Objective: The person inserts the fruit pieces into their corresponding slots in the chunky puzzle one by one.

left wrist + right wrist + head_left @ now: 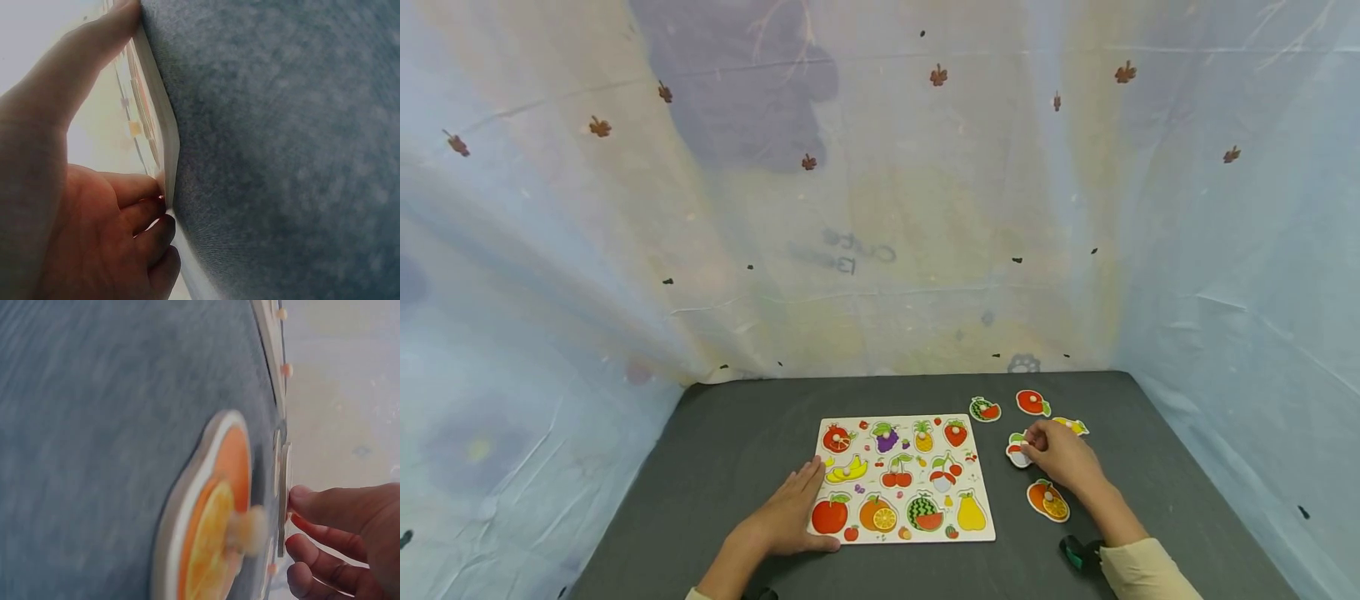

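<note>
A white fruit puzzle board (913, 533) lies flat on the dark table. My left hand (790, 512) rests against its lower left corner, fingers along the left side and thumb at the near edge. In the left wrist view, the thumb and fingertips touch the board's rim (165, 134). Right of the board, my right hand (1063, 454) pinches a cherry puzzle piece (1017, 451), red and white with a green leaf. The right wrist view shows this piece (285, 500) edge-on at the fingertips; its knob is mostly hidden. An orange puzzle piece (1048, 501) lies nearest below that hand.
Beyond the right hand lie a watermelon piece (985, 409), a red fruit piece (1033, 403) and a partly covered yellow piece (1070, 426). Some fruits in the board's top row, such as the grapes (884, 437), carry knobs. Patterned curtains (880, 208) enclose the table.
</note>
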A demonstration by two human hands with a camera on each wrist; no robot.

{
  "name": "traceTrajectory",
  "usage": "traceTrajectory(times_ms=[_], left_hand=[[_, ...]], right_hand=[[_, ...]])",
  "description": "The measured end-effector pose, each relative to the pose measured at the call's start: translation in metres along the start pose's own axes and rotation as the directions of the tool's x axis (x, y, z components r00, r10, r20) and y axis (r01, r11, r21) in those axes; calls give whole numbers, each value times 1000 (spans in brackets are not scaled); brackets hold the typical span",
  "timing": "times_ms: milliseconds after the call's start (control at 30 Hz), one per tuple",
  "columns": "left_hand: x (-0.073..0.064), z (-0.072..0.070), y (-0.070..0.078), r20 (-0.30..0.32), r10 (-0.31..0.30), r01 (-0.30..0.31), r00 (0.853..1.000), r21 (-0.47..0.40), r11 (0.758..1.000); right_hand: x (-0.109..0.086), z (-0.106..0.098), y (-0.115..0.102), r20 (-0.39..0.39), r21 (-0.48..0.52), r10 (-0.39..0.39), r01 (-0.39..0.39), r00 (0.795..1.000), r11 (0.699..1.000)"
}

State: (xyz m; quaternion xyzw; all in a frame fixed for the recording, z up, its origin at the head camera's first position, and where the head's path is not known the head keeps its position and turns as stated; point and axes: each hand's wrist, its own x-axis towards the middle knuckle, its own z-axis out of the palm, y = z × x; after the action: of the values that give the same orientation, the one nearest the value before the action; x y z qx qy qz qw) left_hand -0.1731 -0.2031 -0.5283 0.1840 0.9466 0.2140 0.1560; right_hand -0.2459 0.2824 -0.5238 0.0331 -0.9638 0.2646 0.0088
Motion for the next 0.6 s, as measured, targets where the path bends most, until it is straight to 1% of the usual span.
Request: traceTrajectory(times_ms=[200, 400, 600], left_hand=[[0, 0, 0, 1, 0, 0, 1000, -1, 1000], [2, 1, -1, 3, -6, 6, 1000, 4, 1000], [2, 2, -1, -5, 0, 0, 1000, 2, 1000]], right_hand=[[0, 4, -15, 6, 6, -22, 22, 1000, 1000], [-1, 10, -26, 0, 22, -48, 48, 999, 999], [-3, 16, -35, -1, 6, -64, 64, 998, 998]])
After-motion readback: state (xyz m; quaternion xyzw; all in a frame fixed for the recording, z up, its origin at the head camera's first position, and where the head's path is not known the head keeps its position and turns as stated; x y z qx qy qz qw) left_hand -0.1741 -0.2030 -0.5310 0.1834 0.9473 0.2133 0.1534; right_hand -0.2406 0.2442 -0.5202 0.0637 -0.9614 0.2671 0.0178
